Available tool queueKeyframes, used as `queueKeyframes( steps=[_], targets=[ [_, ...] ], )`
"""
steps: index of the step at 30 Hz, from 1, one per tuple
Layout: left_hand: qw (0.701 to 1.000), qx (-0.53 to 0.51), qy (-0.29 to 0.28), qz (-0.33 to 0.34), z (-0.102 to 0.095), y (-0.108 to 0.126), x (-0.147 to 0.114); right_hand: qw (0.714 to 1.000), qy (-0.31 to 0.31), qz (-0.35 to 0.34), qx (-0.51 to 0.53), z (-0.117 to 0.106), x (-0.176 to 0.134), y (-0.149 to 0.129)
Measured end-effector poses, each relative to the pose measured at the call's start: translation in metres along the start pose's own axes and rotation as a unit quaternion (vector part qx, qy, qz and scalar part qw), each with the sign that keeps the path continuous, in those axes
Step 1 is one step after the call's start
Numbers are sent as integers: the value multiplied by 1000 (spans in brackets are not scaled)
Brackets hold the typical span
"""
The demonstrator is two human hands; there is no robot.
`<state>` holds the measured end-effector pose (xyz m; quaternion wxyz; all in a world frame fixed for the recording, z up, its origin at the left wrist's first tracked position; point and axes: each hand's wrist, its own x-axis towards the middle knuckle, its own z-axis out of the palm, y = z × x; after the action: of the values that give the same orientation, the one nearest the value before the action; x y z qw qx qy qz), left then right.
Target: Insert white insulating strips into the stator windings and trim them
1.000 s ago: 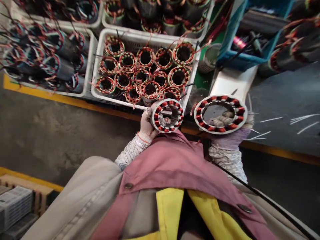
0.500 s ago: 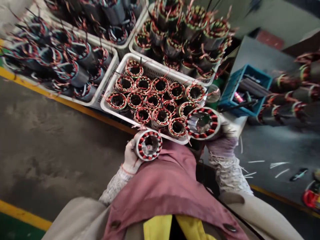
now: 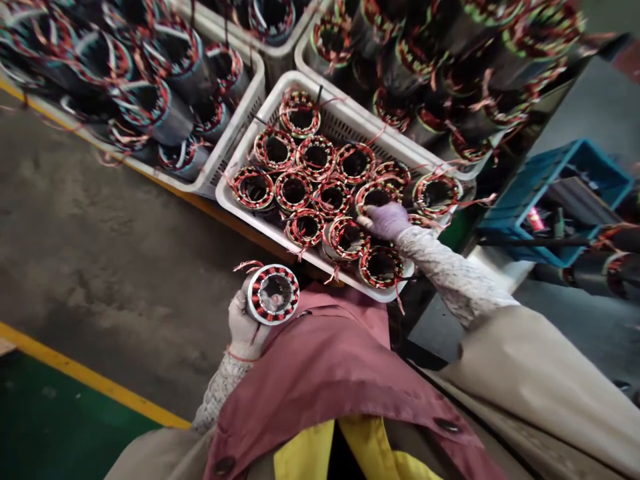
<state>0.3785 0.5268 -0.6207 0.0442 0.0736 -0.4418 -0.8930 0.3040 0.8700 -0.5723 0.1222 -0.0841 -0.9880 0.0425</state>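
My left hand (image 3: 247, 323), in a pale glove, is closed around a motor stator (image 3: 256, 312), a grey metal ring with red copper windings on its inner teeth. Short pink leads stick out at its top left. My right hand (image 3: 389, 221), in a purplish glove, reaches into the white plastic crate (image 3: 270, 235) in front of me. Its fingers are closed at the near rim of a wound stator (image 3: 361, 200) standing there; part of the grip is hidden. Several more stators (image 3: 346, 238) stand upright around it, wire ends up.
A second white crate (image 3: 250, 100) with white-and-red-wired stators stands at the left. Behind, another crate (image 3: 345, 100) is piled with stators. To the right, a blue bin (image 3: 510, 223) holds tools. Yellow floor lines (image 3: 90, 373) run at the lower left.
My right hand has moved from beside the crate, where it held a stator up, to the stators inside it. My left hand still holds its stator. The view has shifted.
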Motion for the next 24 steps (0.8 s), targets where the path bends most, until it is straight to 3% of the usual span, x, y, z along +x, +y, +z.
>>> queueKeyframes(
  steps=[4,9,13,16,18,21,24],
  targets=[
    [1000,-18,-14,10,-5,2,6,996,-13,-84,-22,16,-2,-13],
    [998,-3,-16,59,-1,7,11,999,44,-27,9,30,-11,-25],
    [992,34,-72,93,25,24,17,997,59,-4,52,36,-8,-35],
    [977,85,-146,127,64,44,32,996,58,1,71,37,-4,-39],
    [950,154,-217,161,98,55,47,995,55,1,86,37,-3,-39],
    [875,276,-332,220,161,61,68,992,55,-3,112,36,-3,-38],
    [767,388,-432,274,230,54,80,990,59,-10,130,37,-2,-36]
  ],
)
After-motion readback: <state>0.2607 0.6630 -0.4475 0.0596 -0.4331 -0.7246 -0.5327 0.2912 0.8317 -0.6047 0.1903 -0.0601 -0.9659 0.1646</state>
